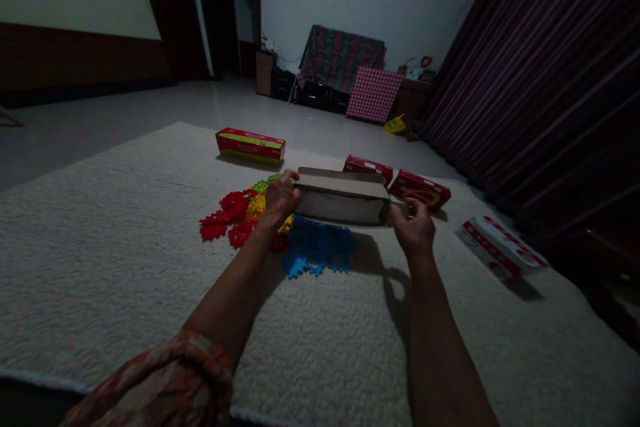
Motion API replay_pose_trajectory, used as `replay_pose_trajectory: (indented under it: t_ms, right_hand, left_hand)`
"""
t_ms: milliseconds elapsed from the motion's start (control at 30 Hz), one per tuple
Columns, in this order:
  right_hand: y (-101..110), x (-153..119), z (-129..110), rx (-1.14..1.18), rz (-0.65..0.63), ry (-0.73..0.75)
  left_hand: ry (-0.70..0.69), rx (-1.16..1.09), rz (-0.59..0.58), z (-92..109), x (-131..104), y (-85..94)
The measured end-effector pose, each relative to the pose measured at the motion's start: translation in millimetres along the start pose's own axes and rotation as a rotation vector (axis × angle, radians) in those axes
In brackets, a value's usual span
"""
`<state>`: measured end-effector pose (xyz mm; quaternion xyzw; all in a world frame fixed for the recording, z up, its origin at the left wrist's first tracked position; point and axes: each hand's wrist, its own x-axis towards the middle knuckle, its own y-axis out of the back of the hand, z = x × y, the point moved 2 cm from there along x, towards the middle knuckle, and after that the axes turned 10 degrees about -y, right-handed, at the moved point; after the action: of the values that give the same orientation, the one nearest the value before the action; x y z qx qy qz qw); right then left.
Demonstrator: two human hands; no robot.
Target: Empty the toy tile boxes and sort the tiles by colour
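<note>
An open cardboard box (345, 205), its pale inside facing me, is held above the mat between both hands. My left hand (283, 196) grips its left end with the fingers closed on the edge. At the right end my right hand (414, 223) pinches a side flap. Below and left of the box lie red toothed plastic pieces (235, 208), yellow pieces (256, 207), green pieces (265, 183) and blue pieces (317, 247). The box and my left hand partly cover these pieces.
The textured mat (125, 267) bears a red and yellow-green box (250, 145) beyond the pieces, dark red boxes (423, 189) behind the held box, and a red and white box (503, 247) at right. A striped curtain (540, 53) hangs at the right.
</note>
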<state>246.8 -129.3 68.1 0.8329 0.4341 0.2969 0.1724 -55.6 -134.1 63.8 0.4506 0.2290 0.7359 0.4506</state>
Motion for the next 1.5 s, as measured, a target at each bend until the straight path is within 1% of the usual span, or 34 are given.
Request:
replay_pose_trajectory:
  t_ms: [67,200,300,433,567,667,733,833,933,1000,1100,1200,1267,1333,1400,1500]
  right_hand:
    - [11,-4,-2,0.024,-0.044,-0.011]
    - [34,-19,-11,0.017,-0.019,-0.023]
    - [49,-33,-17,0.028,-0.03,-0.056]
    - [63,-60,-25,0.053,-0.101,-0.072]
    - [66,-90,-29,0.031,-0.172,-0.083]
    - [60,-109,-26,0.021,-0.227,-0.086]
    - [53,-118,-22,0.02,-0.246,-0.071]
    - [43,-121,-21,0.007,-0.229,-0.006]
    - [33,-113,-24,-0.008,-0.17,0.063]
    - [30,-108,-24,-0.011,-0.145,0.078]
    - [28,-106,-19,-0.003,-0.151,0.098]
    - [29,-110,-12,0.024,-0.159,0.15]
    - [26,-111,-8,0.027,-0.161,0.162]
    - [19,-108,-6,0.018,-0.163,0.149]
    - [10,-103,-4,0.013,-0.154,0.141]
    - [-4,-92,-4,0.034,-0.099,0.162]
  left_hand:
    - [0.004,-0.001,-0.044,6,-5,0.8]
    - [-0.02,0.012,-0.144,11,-17,9.5]
    - [-0.039,0.02,-0.235,9,-29,25.0]
    - [-0.045,0.016,-0.308,4,-51,53.8]
    - [0.002,0.061,-0.361,-5,-76,76.5]
    - [0.007,0.11,-0.395,-14,-92,84.9]
    - [0.006,0.138,-0.384,-19,-98,87.4]
    - [0.005,0.166,-0.343,-22,-98,86.7]
    - [-0.013,0.158,-0.302,-20,-87,82.5]
    - [-0.031,0.137,-0.296,-19,-79,79.7]
    - [-0.013,0.115,-0.347,-23,-77,77.0]
    - [0.042,0.107,-0.397,-31,-87,73.5]
    - [0.062,0.105,-0.423,-36,-93,67.8]
    - [0.065,0.107,-0.422,-40,-94,59.6]
    - [0.05,0.101,-0.376,-43,-90,50.7]
    - [0.036,0.075,-0.305,-45,-76,38.9]
